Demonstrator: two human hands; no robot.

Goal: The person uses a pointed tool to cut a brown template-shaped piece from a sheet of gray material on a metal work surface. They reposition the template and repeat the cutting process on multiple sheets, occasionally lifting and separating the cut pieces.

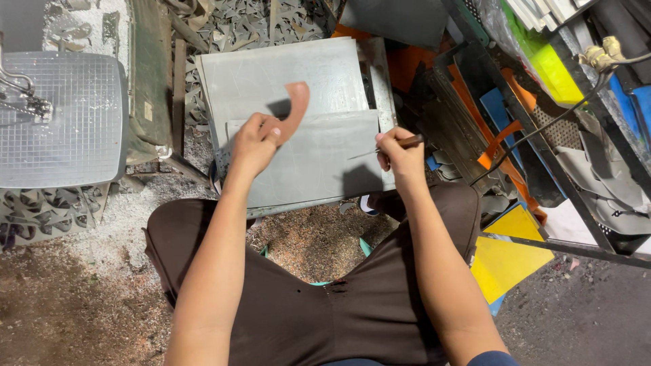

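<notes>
My left hand grips a curved, reddish-brown template piece and holds it just above a stack of grey sheets. My right hand pinches a thin pointed tool with a brown handle; its metal tip points left over the top grey sheet. The sheets rest in front of my knees, which are in dark brown trousers. The two hands are about a hand's width apart.
A metal grid-topped stand is at the left. Cut scraps litter the dusty ground. Orange, blue and yellow sheets lean at the right beside a dark metal rack with a cable.
</notes>
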